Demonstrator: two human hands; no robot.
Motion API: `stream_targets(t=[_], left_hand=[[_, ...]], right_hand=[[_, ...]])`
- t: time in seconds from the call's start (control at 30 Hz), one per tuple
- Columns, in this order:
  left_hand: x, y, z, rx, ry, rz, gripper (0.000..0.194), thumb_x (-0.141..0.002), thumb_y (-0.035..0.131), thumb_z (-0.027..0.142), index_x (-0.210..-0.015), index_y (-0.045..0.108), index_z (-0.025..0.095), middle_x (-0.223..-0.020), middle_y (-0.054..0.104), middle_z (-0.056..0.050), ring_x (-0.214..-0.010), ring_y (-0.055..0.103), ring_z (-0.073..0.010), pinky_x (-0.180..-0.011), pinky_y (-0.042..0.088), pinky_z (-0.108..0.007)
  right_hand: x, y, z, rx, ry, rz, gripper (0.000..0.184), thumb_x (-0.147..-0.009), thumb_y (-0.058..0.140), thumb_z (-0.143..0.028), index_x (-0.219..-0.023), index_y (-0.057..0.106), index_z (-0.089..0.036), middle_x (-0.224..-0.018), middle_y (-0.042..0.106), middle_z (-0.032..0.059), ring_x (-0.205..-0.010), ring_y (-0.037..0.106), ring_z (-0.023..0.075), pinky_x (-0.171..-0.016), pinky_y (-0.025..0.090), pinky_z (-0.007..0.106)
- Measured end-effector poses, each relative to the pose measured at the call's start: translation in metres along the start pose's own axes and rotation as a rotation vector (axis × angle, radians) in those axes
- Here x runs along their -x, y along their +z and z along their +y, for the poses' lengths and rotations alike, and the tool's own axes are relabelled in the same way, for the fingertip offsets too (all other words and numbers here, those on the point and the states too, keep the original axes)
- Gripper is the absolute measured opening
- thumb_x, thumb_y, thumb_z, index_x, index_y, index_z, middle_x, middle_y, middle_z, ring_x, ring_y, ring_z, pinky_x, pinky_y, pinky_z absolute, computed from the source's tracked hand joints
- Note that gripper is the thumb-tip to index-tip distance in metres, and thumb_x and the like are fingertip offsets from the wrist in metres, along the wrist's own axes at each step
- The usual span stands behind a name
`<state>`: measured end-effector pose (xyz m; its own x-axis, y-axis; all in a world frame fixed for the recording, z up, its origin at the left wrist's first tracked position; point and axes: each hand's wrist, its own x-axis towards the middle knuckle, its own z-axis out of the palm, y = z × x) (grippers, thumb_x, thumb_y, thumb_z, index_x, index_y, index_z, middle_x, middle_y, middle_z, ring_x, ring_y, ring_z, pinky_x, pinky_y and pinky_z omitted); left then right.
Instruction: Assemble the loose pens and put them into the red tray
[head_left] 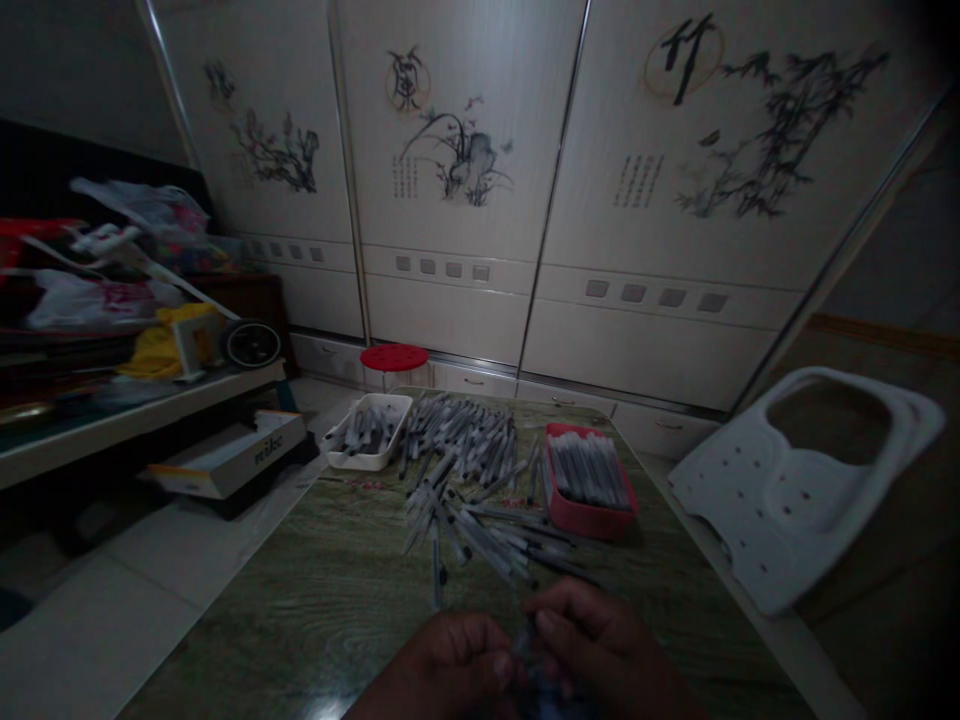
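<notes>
Together, the left hand (450,665) and right hand (592,630) curl closed around a small dark object (538,680), too dim to identify, at the near edge of a wood-grain surface (300,620). Loose pens (480,530) lie scattered just ahead, heaped between a white tray (367,455) holding more and a red tray (589,515) packed with others. Beyond the surface stands a red stool (394,357), before painted cabinet doors (457,150).
</notes>
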<state>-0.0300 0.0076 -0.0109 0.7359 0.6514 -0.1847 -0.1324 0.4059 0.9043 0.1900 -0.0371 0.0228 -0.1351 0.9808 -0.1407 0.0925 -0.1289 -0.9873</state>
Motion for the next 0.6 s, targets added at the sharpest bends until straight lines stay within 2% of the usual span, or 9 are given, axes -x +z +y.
stream_targets(t=[0.1, 0.27, 0.37, 0.5, 0.6], left_hand=[[0.000, -0.003, -0.004, -0.028, 0.012, -0.006, 0.050, -0.080, 0.082, 0.063, -0.086, 0.071, 0.014, -0.071, 0.073, -0.006, -0.057, 0.058, -0.0115, -0.058, 0.038, -0.024], [0.000, -0.004, -0.004, -0.037, 0.036, 0.011, 0.049, -0.079, 0.085, 0.060, -0.087, 0.069, 0.015, -0.071, 0.074, -0.005, -0.058, 0.059, -0.0122, -0.058, 0.040, -0.024], [-0.003, -0.002, -0.006, -0.036, 0.062, 0.016, 0.046, -0.078, 0.086, 0.058, -0.085, 0.068, 0.016, -0.069, 0.072, -0.004, -0.058, 0.059, -0.0120, -0.059, 0.042, -0.024], [-0.006, 0.001, -0.008, -0.025, 0.082, 0.062, 0.044, -0.078, 0.087, 0.056, -0.082, 0.064, 0.018, -0.069, 0.072, -0.002, -0.059, 0.060, -0.0121, -0.060, 0.043, -0.024], [-0.005, 0.002, -0.006, -0.016, 0.050, 0.059, 0.045, -0.080, 0.085, 0.057, -0.084, 0.065, 0.017, -0.071, 0.073, -0.004, -0.058, 0.060, -0.0120, -0.059, 0.041, -0.024]], right_hand=[[0.000, 0.001, 0.000, -0.040, 0.010, 0.002, 0.055, -0.089, 0.071, -0.072, -0.091, 0.070, -0.017, -0.072, 0.066, -0.0009, -0.058, 0.053, 0.0111, -0.058, 0.041, 0.024], [0.002, 0.006, -0.006, 0.039, -0.019, 0.047, 0.051, -0.092, 0.067, -0.069, -0.085, 0.065, -0.018, -0.070, 0.061, -0.0023, -0.061, 0.054, 0.0129, -0.059, 0.040, 0.025], [0.001, 0.010, -0.005, 0.118, -0.020, 0.081, 0.043, -0.096, 0.063, -0.061, -0.085, 0.063, -0.020, -0.068, 0.057, -0.0038, -0.061, 0.052, 0.0138, -0.059, 0.040, 0.026], [-0.001, 0.012, -0.001, 0.298, -0.035, 0.189, 0.034, -0.097, 0.061, -0.051, -0.080, 0.062, -0.021, -0.070, 0.057, -0.0018, -0.066, 0.053, 0.0165, -0.061, 0.040, 0.028], [-0.001, 0.011, -0.003, 0.263, -0.021, 0.161, 0.039, -0.098, 0.059, -0.058, -0.085, 0.064, -0.021, -0.072, 0.056, -0.0020, -0.067, 0.053, 0.0166, -0.061, 0.041, 0.028]])
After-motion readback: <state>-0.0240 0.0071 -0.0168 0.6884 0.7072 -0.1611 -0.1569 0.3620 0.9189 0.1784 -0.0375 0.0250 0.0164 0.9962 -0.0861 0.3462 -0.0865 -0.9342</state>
